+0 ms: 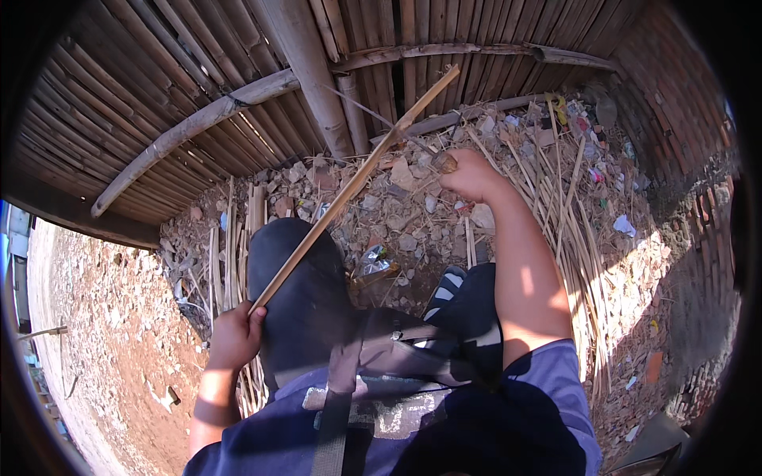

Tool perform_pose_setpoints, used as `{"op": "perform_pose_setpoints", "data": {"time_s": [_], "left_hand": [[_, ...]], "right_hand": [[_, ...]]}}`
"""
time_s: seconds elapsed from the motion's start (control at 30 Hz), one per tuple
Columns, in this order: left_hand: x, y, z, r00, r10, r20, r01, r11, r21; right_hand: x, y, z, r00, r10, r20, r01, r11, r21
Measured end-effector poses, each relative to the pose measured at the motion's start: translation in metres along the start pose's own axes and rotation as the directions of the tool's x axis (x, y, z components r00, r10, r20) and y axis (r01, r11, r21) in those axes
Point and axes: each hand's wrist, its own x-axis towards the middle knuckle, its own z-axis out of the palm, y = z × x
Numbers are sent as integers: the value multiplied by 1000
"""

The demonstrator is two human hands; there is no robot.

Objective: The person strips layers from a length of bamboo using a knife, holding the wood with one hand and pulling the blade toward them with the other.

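My left hand (pixel 235 338) is closed around the lower end of a long, flat bamboo strip (pixel 337 205). The strip slants up and away to the right, passing over my left knee. In my closed right hand (pixel 479 176) is a knife (pixel 444 163) with a rounded wooden handle. Its thin blade points up to the left and crosses the strip near the strip's upper part. A sliver or notch shows on the strip around that crossing. Whether the blade is cutting in or only lying against it, I cannot tell.
Split bamboo strips (pixel 573 238) lie in a bundle on my right, and more strips (pixel 231 246) on my left. Stones and litter (pixel 405 214) cover the ground ahead. A bamboo wall (pixel 182 87) with a thick pole (pixel 305 71) rises in front; a brick wall (pixel 683 95) stands right.
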Motion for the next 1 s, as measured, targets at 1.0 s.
{"op": "perform_pose_setpoints", "data": {"time_s": [1.0], "left_hand": [[4, 5, -3, 999, 27, 27, -29, 996, 80]], "right_hand": [[-6, -12, 21, 995, -94, 24, 96, 987, -129]]}}
